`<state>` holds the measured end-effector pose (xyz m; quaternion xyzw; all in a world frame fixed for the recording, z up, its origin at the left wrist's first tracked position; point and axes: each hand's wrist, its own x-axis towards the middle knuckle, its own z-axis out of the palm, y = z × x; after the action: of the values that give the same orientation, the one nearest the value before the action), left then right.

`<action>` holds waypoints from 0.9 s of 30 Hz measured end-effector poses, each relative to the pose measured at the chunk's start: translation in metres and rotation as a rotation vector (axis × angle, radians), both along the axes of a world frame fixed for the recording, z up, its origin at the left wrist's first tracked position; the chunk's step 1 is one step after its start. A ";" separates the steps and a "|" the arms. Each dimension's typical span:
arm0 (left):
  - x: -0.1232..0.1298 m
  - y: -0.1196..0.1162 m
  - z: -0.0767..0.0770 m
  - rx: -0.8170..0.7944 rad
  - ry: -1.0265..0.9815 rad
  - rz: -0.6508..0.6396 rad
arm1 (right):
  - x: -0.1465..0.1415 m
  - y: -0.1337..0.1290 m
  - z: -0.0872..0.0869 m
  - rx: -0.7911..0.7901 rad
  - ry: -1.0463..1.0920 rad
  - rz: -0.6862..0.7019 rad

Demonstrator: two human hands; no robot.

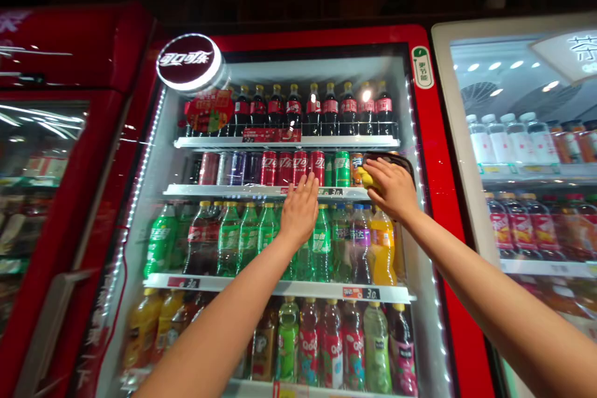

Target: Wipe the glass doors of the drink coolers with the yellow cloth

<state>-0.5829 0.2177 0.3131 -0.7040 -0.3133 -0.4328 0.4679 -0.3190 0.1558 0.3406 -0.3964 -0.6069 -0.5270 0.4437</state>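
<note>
My left hand [299, 210] lies with fingers stretched out against the glass door of a red drinks fridge [321, 37], in front of the can shelf. Higher up on the right, my right hand [392, 186] is closed on a cloth [368, 179], yellow on one side with a dark brown part showing above the fingers. The cloth is pressed to the glass near the door's right side. Behind the glass stand red cans [285, 168], a green can [342, 168], green soda bottles [229, 239] and an orange soda bottle [382, 245].
A round lit sign [190, 62] sits at the door's upper left, and a door handle [51, 326] at lower left. Another red fridge [69, 50] adjoins on the left. To the right stands a white-framed fridge [443, 74] with bottled drinks.
</note>
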 end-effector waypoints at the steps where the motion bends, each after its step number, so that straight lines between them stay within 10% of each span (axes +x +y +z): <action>1: -0.003 0.002 0.001 0.007 -0.002 0.004 | -0.013 0.005 0.011 0.018 0.058 -0.007; 6: -0.014 0.009 0.003 0.012 -0.025 -0.018 | -0.075 0.018 0.014 -0.044 -0.001 -0.067; 11: -0.033 0.011 0.001 0.008 -0.047 -0.037 | -0.053 0.002 -0.023 -0.185 -0.332 -0.091; 19: -0.065 0.018 0.009 0.026 -0.003 0.002 | -0.116 0.028 0.023 -0.014 0.058 -0.047; 27: -0.080 0.020 0.001 -0.038 0.020 -0.036 | -0.102 0.013 -0.022 -0.154 -0.242 -0.052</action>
<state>-0.6631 0.2373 0.3140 -0.7223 -0.3041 -0.4282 0.4499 -0.4215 0.1685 0.3184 -0.3787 -0.6841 -0.5340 0.3216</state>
